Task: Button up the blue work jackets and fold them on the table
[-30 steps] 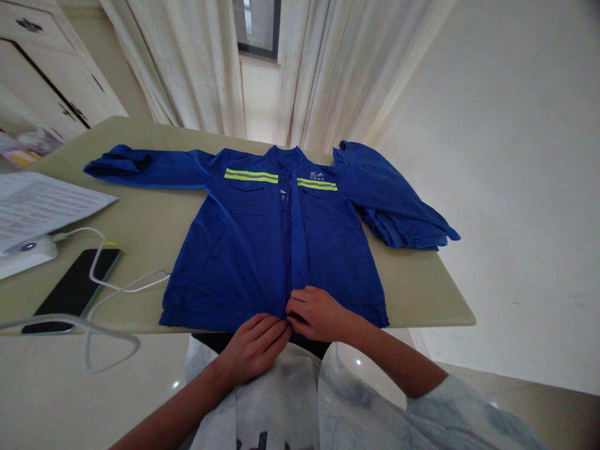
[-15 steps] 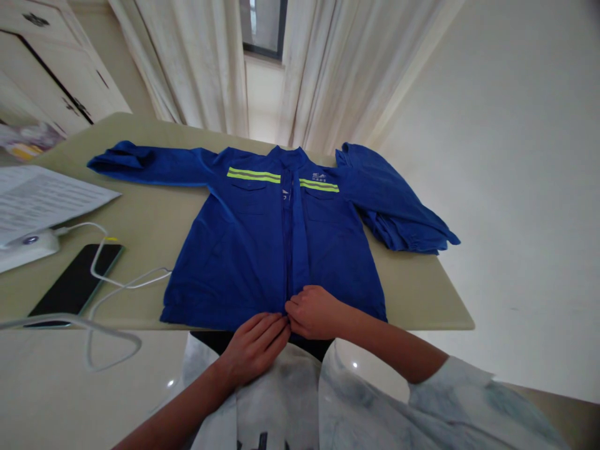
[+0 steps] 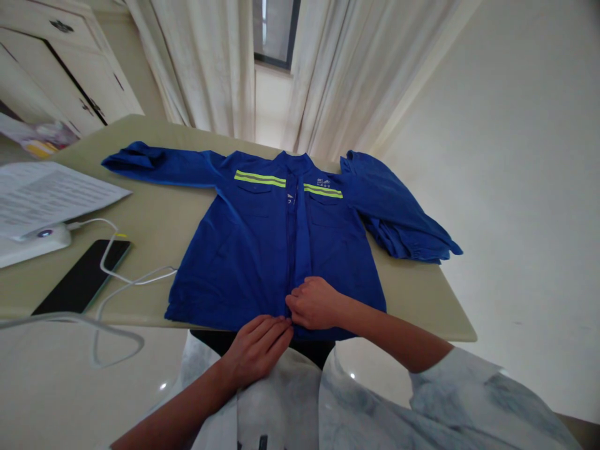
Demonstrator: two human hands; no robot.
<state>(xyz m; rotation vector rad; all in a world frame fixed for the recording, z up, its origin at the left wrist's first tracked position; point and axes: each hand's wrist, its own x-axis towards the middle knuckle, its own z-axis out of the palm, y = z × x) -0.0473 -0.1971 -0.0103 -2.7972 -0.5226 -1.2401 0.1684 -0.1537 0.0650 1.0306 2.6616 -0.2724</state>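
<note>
A blue work jacket (image 3: 244,250) with yellow-green reflective stripes on its chest lies spread, front up, with its collar away from me. Its front zipper (image 3: 291,250) runs down the middle, and the two front edges lie close together. At the bottom hem my left hand (image 3: 260,347) is closed, fingertips pinching the lower end of the zipper edge. Just above and to the right, my right hand (image 3: 313,304) is curled shut on the zipper beside the front flap. The small parts between my fingers are hidden.
The jacket rests on a pale green table (image 3: 426,300). More folded blue clothing (image 3: 403,237) lies under the sleeve on the right. To the left are a black phone (image 3: 84,278), a white cable (image 3: 112,275), a white device (image 3: 51,237) and printed paper (image 3: 56,194).
My right hand has shifted slightly up along the zipper from the hem, while my left hand stays at the bottom. The view has tilted a little.
</note>
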